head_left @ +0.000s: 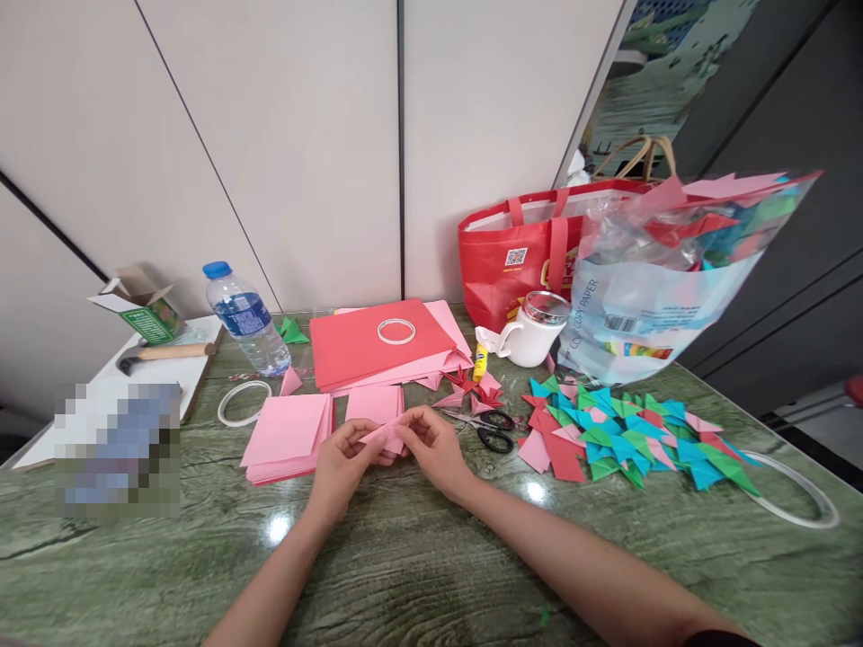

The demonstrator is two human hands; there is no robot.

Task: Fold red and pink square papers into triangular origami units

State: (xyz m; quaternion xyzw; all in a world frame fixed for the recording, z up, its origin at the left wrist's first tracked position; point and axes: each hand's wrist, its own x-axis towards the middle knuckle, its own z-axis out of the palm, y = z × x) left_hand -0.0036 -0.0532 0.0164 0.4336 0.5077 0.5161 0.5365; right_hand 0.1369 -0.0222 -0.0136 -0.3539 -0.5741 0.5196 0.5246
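Observation:
Between my two hands is a small folded piece of pink paper (383, 437), held just above the table. My left hand (347, 463) pinches its left end, and the fingers of my right hand (431, 449) press on its right end. Just behind them lies a small pile of pink paper (373, 402). Left of my left hand sits a larger stack of pink squares (287, 433). To the right of my right hand rest black-handled scissors (494, 431) and several folded red and pink pieces (475, 391).
Red sheets (357, 346) bear a white ring (396, 332) at the back. A water bottle (246, 323), hammer (165, 355) and box (145, 310) stand left. At right are a mug (532, 337), glue stick (480, 361), red bag (485, 270), plastic bag (634, 314) and colourful folded pieces (620, 436).

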